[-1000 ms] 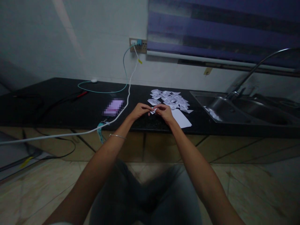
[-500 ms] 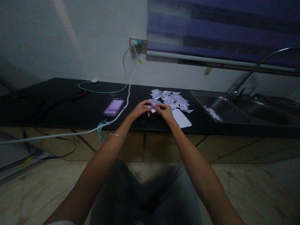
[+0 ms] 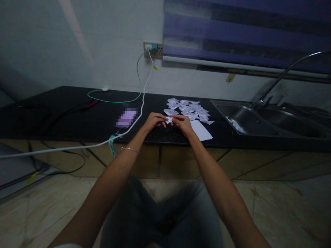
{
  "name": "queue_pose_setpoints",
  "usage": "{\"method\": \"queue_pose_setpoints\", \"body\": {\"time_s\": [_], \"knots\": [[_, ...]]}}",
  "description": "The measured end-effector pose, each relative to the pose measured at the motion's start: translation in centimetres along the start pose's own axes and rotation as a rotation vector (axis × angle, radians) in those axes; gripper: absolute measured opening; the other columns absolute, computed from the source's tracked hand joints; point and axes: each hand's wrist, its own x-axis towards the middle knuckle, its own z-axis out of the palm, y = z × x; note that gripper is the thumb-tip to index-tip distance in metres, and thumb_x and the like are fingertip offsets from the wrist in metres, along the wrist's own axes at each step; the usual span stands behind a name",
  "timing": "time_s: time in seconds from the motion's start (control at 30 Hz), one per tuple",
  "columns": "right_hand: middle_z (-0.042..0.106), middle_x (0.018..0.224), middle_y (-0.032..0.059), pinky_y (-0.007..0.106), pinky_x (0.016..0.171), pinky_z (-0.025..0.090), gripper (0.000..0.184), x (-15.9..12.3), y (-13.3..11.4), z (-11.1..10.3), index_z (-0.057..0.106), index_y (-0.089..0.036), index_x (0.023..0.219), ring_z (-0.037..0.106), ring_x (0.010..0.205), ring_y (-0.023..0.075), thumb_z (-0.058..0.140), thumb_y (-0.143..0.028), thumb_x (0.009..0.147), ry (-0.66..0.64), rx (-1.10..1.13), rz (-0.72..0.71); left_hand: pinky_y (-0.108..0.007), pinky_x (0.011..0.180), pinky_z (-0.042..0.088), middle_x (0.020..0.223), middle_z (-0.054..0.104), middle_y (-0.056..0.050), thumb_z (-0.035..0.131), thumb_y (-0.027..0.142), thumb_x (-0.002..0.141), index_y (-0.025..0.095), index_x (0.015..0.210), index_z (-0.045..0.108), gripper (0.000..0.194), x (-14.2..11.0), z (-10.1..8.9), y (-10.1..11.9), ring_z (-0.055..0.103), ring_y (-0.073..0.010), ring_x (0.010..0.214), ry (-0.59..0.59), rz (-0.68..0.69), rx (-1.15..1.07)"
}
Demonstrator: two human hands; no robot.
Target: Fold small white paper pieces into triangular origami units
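A small folded piece of white paper (image 3: 169, 119) is pinched between my two hands, just above the dark counter (image 3: 165, 137). My left hand (image 3: 154, 121) grips its left side with the fingertips. On the opposite side, my right hand (image 3: 181, 123) holds it between thumb and fingers. Just beyond the hands lies a spread of several folded white paper pieces (image 3: 190, 109). Flat white paper sheets (image 3: 201, 131) rest right of my right hand, near the counter's front edge.
A phone (image 3: 126, 117), blurred out, lies left of my hands with a teal strap (image 3: 112, 144) hanging over the edge. A white cable (image 3: 143, 103) crosses the counter from the wall socket (image 3: 156, 51). To the right is a metal sink (image 3: 248, 120) with a tall faucet (image 3: 284, 72).
The folded paper between my fingers shows less of its surface now, and my fingertips have shifted on it. The paper pieces and sheets on the counter lie as before.
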Motion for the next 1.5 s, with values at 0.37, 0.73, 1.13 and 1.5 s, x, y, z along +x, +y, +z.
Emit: {"method": "queue_pose_setpoints", "body": {"time_s": [0.37, 0.73, 1.13, 1.5], "knots": [[0.075, 0.078, 0.0017, 0.031, 0.067, 0.052, 0.040, -0.1, -0.2, 0.3, 0.076, -0.022, 0.098, 0.065, 0.065, 0.0164, 0.084, -0.042, 0.065, 0.033, 0.012, 0.000, -0.018, 0.040, 0.027, 0.067, 0.071, -0.003, 0.079, 0.037, 0.069, 0.014, 0.109, 0.062, 0.049, 0.5, -0.2, -0.9, 0.063, -0.0121, 0.048, -0.060, 0.085, -0.105], [0.073, 0.078, 0.0012, 0.029, 0.064, 0.050, 0.036, 0.1, -0.1, 0.1, 0.076, -0.020, 0.088, 0.060, 0.063, 0.0137, 0.084, -0.044, 0.063, 0.066, -0.013, 0.008, -0.019, 0.042, 0.026, 0.064, 0.070, -0.004, 0.079, 0.041, 0.073, 0.011, 0.107, 0.071, 0.046, 0.0, 0.1, -0.4, 0.061, -0.0112, 0.050, -0.108, 0.070, 0.025], [0.075, 0.081, 0.0013, 0.029, 0.066, 0.049, 0.032, 0.5, 0.9, -0.3, 0.080, -0.022, 0.089, 0.060, 0.064, 0.0136, 0.085, -0.037, 0.062, 0.042, 0.038, 0.016, -0.018, 0.043, 0.027, 0.064, 0.071, -0.005, 0.080, 0.037, 0.071, 0.012, 0.121, 0.073, 0.056, 0.2, -0.4, -1.0, 0.056, -0.0091, 0.047, -0.112, 0.048, 0.004], [0.076, 0.078, 0.0029, 0.030, 0.068, 0.049, 0.025, -0.1, -0.1, 0.0, 0.082, -0.020, 0.089, 0.063, 0.067, 0.0154, 0.079, -0.028, 0.065, 0.021, -0.044, -0.036, -0.020, 0.045, 0.028, 0.068, 0.075, -0.013, 0.072, 0.013, 0.062, 0.006, 0.092, 0.080, 0.032, -0.1, -0.1, 0.0, 0.069, -0.0181, 0.060, -0.061, -0.014, -0.090]]}}
